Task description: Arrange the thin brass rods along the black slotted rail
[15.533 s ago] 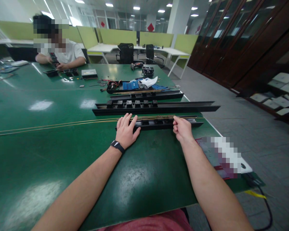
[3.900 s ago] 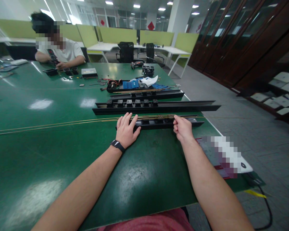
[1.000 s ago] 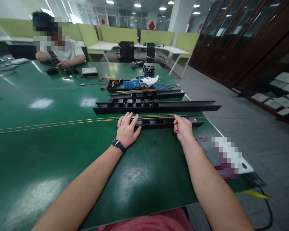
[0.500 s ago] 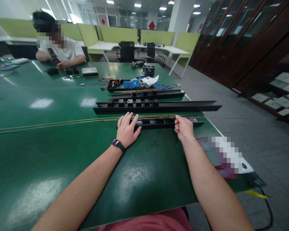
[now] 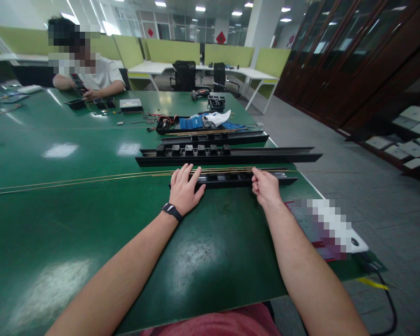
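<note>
Laid flat with its fingers spread, my left hand (image 5: 185, 189) rests over the left end of a short black channel rail (image 5: 227, 183) and across several thin brass-coloured rods (image 5: 101, 178). Those rods run along the rail and stretch far to the left over the table. At the rail's right part, my right hand (image 5: 267, 187) is closed in a pinch on a thin rod; exactly how many rods lie between its fingertips is too small to tell. Just beyond, a longer black rail (image 5: 266, 157) carries several dark square blocks (image 5: 189, 149).
Behind lie another black rail (image 5: 245, 138) and a black tray (image 5: 168, 130) with blue items and wires. A power drill (image 5: 199, 94) sits farther back. A laptop-like device (image 5: 357, 241) lies by the right table edge. Across the green table (image 5: 73, 242) sits a person (image 5: 103, 74) holding something dark.
My right hand has slid slightly to the left along the rail, still pinched. My left hand stays in the same place.
</note>
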A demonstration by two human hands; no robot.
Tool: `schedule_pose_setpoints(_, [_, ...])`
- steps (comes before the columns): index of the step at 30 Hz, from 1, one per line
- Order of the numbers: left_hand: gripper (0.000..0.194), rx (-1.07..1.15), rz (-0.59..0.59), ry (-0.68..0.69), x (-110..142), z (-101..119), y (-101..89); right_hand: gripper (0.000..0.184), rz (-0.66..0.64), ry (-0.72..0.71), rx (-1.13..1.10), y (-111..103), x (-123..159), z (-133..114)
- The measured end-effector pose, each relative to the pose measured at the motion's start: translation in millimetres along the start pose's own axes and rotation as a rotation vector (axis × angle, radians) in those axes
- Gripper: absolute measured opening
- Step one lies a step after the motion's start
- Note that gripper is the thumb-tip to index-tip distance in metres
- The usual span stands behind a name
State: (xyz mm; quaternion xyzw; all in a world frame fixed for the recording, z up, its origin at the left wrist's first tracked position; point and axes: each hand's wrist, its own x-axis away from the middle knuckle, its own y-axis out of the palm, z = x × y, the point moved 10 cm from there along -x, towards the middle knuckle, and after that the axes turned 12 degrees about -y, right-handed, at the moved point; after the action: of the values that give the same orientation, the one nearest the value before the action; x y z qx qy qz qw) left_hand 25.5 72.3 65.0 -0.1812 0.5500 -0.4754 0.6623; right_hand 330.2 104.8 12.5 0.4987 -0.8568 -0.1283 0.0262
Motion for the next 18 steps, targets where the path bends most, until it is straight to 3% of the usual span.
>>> schedule_pose_setpoints(18, [0.058, -0.009, 0.014, 0.004, 0.0, 0.2, -0.6, 0.038, 0.029, -0.040, -0.013, -4.5, -3.3, -4.4])
